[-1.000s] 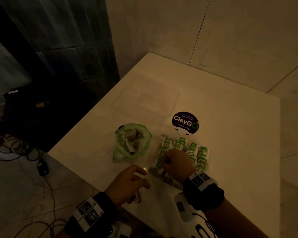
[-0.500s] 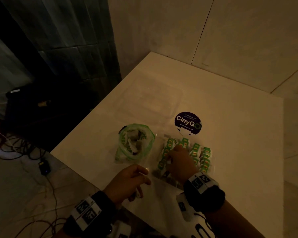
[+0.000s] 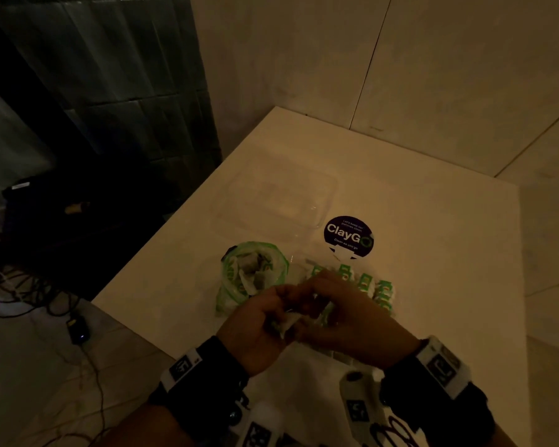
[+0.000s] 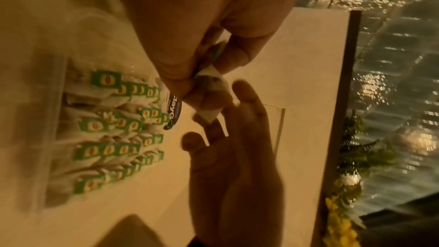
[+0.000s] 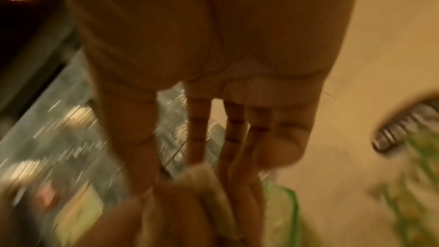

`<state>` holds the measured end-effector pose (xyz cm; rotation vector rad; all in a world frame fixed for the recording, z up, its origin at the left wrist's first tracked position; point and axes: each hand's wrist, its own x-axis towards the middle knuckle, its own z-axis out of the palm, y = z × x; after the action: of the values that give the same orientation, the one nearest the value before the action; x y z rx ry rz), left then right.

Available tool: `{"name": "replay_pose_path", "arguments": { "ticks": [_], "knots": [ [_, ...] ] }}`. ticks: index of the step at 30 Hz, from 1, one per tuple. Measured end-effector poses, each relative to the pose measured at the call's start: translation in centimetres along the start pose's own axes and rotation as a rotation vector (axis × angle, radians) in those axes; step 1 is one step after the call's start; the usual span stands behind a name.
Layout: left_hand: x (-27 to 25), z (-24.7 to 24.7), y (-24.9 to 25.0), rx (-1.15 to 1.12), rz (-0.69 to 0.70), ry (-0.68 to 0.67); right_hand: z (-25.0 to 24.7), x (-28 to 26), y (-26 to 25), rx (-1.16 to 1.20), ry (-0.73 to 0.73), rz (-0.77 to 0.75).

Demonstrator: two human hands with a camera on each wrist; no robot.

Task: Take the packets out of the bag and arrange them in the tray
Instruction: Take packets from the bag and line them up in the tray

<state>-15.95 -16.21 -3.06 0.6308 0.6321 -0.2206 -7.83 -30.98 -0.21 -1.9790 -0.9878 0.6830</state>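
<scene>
A clear tray point(image 3: 308, 262) on the white table holds rows of white packets with green labels point(image 3: 383, 290) point(image 4: 114, 138). To its left stands an open green-printed plastic bag point(image 3: 255, 272) with more packets inside. Both hands meet over the tray's near left corner. In the left wrist view my right hand point(image 4: 202, 74) pinches a white packet point(image 4: 211, 80) between thumb and fingers. My left hand point(image 3: 262, 321) holds white packets point(image 3: 288, 321) just below it, fingertips close to the right hand's. The right wrist view is blurred; the right hand point(image 5: 209, 166) reaches its fingertips to the packets.
An empty clear plastic container point(image 3: 278, 201) lies behind the bag. A round dark ClayGo sticker point(image 3: 348, 235) sits on the table behind the tray. The table's near left edge point(image 3: 136, 321) drops to a floor with cables point(image 3: 29, 295). Walls close off the far side.
My left hand rose from the table's near edge toward the tray. My right hand drew back from the rows of packets, and the two hands now meet at a white packet.
</scene>
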Motion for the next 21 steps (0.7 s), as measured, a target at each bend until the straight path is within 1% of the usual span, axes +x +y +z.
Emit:
{"name": "replay_pose_path", "arguments": {
  "ticks": [2, 4, 6, 8, 9, 10, 12, 13, 14, 16, 19, 21],
  "knots": [
    [0.2, -0.2, 0.2, -0.043, -0.016, -0.02, 0.5, 0.1, 0.2, -0.092, 0.007, -0.076],
    [0.1, -0.4, 0.4, -0.087, -0.03, -0.041, 0.8, 0.2, 0.6, -0.121, 0.052, -0.083],
    [-0.3, -0.5, 0.8, -0.16, -0.035, -0.079, 0.8, 0.5, 0.7, -0.11, 0.131, -0.034],
    [-0.6, -0.5, 1.2, -0.195, -0.031, -0.11, 0.9, 0.8, 0.9, -0.031, 0.215, 0.056],
    [-0.6, -0.4, 1.1, -0.154, -0.011, -0.104, 1.0, 0.9, 1.1, 0.019, 0.251, 0.112],
    [-0.5, -0.4, 1.0, -0.056, 0.038, -0.064, 1.2, 1.1, 1.4, 0.077, 0.285, 0.168],
    [-0.2, -0.4, 0.4, 0.199, 0.203, 0.062, 1.7, 1.3, 1.8, 0.233, 0.319, 0.268],
    [-0.1, -0.3, 0.1, 0.303, 0.272, 0.106, 1.8, 1.4, 1.9, 0.306, 0.319, 0.307],
    [-0.2, -0.2, -0.1, 0.373, 0.312, 0.119, 1.9, 1.4, 2.0, 0.353, 0.313, 0.329],
    [-0.5, 0.2, -0.3, 0.429, 0.344, 0.118, 2.0, 1.4, 1.9, 0.378, 0.295, 0.315],
    [-0.5, 0.3, -0.1, 0.41, 0.34, 0.153, 2.0, 1.4, 1.7, 0.342, 0.278, 0.236],
    [-0.2, 0.2, -0.2, 0.433, 0.344, 0.158, 2.0, 1.3, 1.7, 0.322, 0.278, 0.209]
  ]
}}
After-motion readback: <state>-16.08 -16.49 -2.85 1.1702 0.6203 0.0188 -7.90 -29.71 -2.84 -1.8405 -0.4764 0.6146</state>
